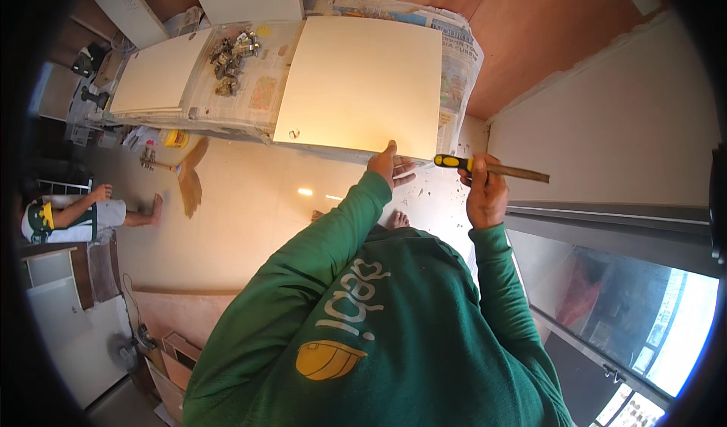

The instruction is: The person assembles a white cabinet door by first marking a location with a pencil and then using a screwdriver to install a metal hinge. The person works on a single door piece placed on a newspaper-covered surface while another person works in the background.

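Note:
A pale cream cabinet panel (363, 79) lies flat on the newspaper-covered worktop in front of me, with a round hole near its front left corner. My left hand (388, 166) is at the panel's near edge, its thumb up against the edge and its fingers stretched apart. To the right of the panel's front corner, my right hand (485, 192) is closed around a hand file (522, 173). The file's yellow-and-black handle points left towards the panel, and its flat metal blade sticks out to the right.
Metal hinges (231, 60) lie heaped on newspaper, left of the panel. Another cream panel (159, 75) lies beyond them. A broom (191, 177) and a yellow tub (174, 138) are on the floor. Another person (76, 213) sits at far left. A glass window (621, 306) is at right.

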`<action>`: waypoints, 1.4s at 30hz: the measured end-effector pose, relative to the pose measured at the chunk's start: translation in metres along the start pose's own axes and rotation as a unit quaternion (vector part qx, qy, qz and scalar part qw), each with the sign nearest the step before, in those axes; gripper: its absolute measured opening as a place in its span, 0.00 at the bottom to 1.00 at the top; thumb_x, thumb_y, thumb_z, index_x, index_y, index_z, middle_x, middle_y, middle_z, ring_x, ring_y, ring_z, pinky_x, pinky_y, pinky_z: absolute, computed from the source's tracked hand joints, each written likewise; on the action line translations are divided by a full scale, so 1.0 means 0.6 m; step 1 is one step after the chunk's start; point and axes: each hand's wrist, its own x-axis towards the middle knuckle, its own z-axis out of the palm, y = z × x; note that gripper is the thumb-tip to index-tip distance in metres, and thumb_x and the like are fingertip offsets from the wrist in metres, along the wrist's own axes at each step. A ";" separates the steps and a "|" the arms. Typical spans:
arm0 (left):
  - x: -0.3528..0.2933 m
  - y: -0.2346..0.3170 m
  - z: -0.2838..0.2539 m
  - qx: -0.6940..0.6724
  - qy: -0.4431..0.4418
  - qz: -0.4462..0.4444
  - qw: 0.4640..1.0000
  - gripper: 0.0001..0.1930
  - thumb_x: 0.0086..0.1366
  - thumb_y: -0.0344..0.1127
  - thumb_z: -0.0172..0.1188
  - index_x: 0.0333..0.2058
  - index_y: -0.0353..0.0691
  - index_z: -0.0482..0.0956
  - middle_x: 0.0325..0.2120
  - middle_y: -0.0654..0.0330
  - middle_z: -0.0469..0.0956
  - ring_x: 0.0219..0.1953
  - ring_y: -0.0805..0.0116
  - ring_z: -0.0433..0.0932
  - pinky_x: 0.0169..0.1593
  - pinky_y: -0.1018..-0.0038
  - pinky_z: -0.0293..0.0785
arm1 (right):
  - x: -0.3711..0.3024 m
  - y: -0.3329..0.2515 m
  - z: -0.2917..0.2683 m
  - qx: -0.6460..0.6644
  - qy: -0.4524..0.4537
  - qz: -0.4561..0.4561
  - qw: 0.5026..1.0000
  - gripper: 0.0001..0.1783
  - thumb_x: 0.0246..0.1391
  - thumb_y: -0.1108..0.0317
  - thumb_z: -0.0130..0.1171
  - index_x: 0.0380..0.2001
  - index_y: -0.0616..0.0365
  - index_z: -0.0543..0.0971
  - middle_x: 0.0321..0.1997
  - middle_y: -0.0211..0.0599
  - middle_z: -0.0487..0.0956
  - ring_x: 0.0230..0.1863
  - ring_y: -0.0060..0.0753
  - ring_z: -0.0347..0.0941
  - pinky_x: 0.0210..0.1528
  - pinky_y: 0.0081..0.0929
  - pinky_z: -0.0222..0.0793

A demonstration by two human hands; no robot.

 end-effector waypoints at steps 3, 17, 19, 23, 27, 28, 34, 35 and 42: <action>-0.003 -0.013 0.011 0.002 0.022 0.030 0.999 0.28 0.78 0.55 0.45 0.60 0.34 0.64 0.53 0.47 0.74 0.53 0.54 0.80 0.55 0.51 0.82 | 0.036 0.009 0.001 -0.040 -0.065 -0.078 0.994 0.19 0.74 0.63 0.49 0.49 0.71 0.79 0.43 0.42 0.83 0.35 0.27 0.82 0.41 0.24 0.80; -0.002 -0.031 0.015 -0.060 0.034 0.081 0.994 0.25 0.80 0.48 0.41 0.58 0.26 0.62 0.51 0.42 0.76 0.53 0.51 0.81 0.54 0.50 0.83 | 0.107 0.052 0.077 -0.205 -0.147 -0.369 0.895 0.12 0.69 0.68 0.55 0.39 0.67 0.81 0.41 0.50 0.84 0.35 0.49 0.83 0.37 0.38 0.79; -0.003 -0.024 0.017 -0.057 0.040 0.083 0.994 0.25 0.80 0.47 0.40 0.58 0.26 0.63 0.51 0.41 0.76 0.53 0.51 0.81 0.54 0.50 0.83 | 0.108 0.038 0.075 -0.223 -0.144 -0.371 0.890 0.10 0.66 0.70 0.55 0.41 0.66 0.81 0.43 0.49 0.84 0.37 0.49 0.82 0.39 0.38 0.80; -0.013 -0.023 0.016 -0.044 0.013 0.083 0.996 0.25 0.80 0.47 0.39 0.57 0.26 0.63 0.52 0.40 0.75 0.53 0.51 0.81 0.55 0.50 0.83 | 0.096 -0.003 0.066 -0.171 -0.107 -0.338 0.919 0.09 0.63 0.74 0.55 0.44 0.62 0.80 0.48 0.47 0.83 0.44 0.50 0.82 0.44 0.41 0.80; -0.011 -0.020 0.023 -0.044 0.038 0.074 0.996 0.26 0.80 0.47 0.39 0.58 0.25 0.63 0.54 0.40 0.73 0.54 0.50 0.80 0.56 0.49 0.82 | 0.095 0.037 0.083 -0.211 -0.139 -0.356 0.900 0.13 0.71 0.67 0.51 0.41 0.67 0.79 0.44 0.49 0.84 0.37 0.46 0.83 0.39 0.35 0.77; -0.010 -0.017 0.025 -0.043 0.046 0.071 0.995 0.26 0.80 0.47 0.39 0.58 0.24 0.62 0.55 0.40 0.72 0.54 0.50 0.80 0.56 0.49 0.82 | 0.095 0.046 0.087 -0.159 -0.145 -0.310 0.926 0.12 0.71 0.67 0.51 0.42 0.67 0.78 0.44 0.50 0.84 0.37 0.46 0.83 0.39 0.35 0.77; -0.021 -0.016 0.022 -0.049 0.036 0.056 0.997 0.26 0.80 0.47 0.39 0.58 0.24 0.63 0.55 0.40 0.72 0.55 0.50 0.79 0.57 0.50 0.81 | 0.089 -0.007 0.072 -0.157 -0.118 -0.295 0.935 0.08 0.69 0.71 0.54 0.42 0.65 0.79 0.39 0.49 0.83 0.35 0.47 0.82 0.38 0.36 0.77; -0.021 -0.015 0.022 -0.050 0.032 0.054 0.997 0.26 0.80 0.47 0.39 0.57 0.24 0.64 0.55 0.40 0.72 0.55 0.50 0.79 0.57 0.50 0.81 | 0.087 -0.013 0.072 -0.114 -0.090 -0.294 0.945 0.07 0.68 0.72 0.55 0.43 0.64 0.79 0.39 0.49 0.83 0.35 0.48 0.82 0.37 0.36 0.77; -0.016 -0.003 0.028 -0.046 0.030 0.058 0.997 0.26 0.80 0.47 0.39 0.56 0.23 0.65 0.54 0.39 0.74 0.57 0.50 0.78 0.57 0.50 0.81 | 0.095 0.052 0.074 -0.145 -0.116 -0.330 0.925 0.07 0.66 0.72 0.54 0.44 0.63 0.78 0.45 0.52 0.83 0.41 0.57 0.82 0.40 0.42 0.79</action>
